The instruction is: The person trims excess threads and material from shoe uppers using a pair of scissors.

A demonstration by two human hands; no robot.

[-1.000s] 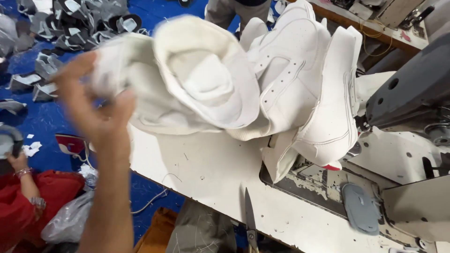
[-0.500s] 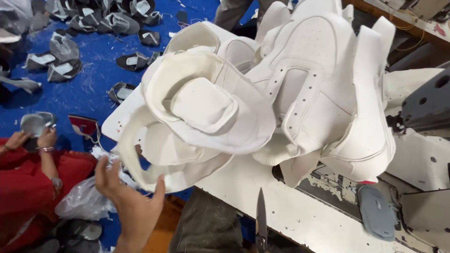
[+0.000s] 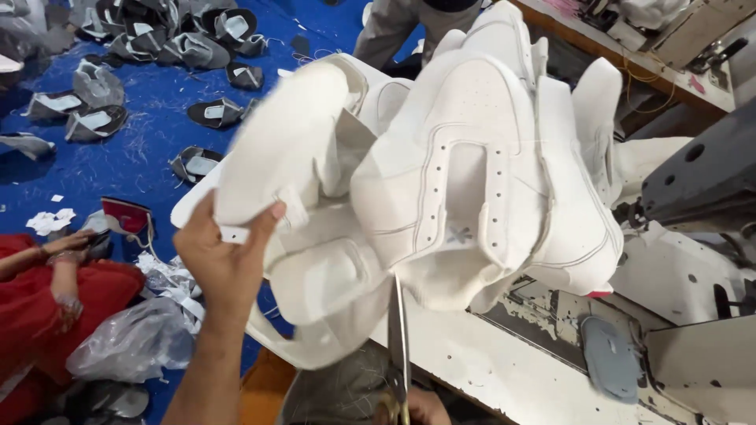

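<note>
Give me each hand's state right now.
Left hand: closed on white shoe upper.
Right hand: barely visible, holding scissors.

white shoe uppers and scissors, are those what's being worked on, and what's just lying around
In hand:
- left hand gripping a white shoe upper
- stack of white uppers beside it
- scissors, blade up, held by the right hand

Lying about:
- grey and black shoe pieces on the blue floor
- plastic bag
- sewing machine
- another person's hand
</note>
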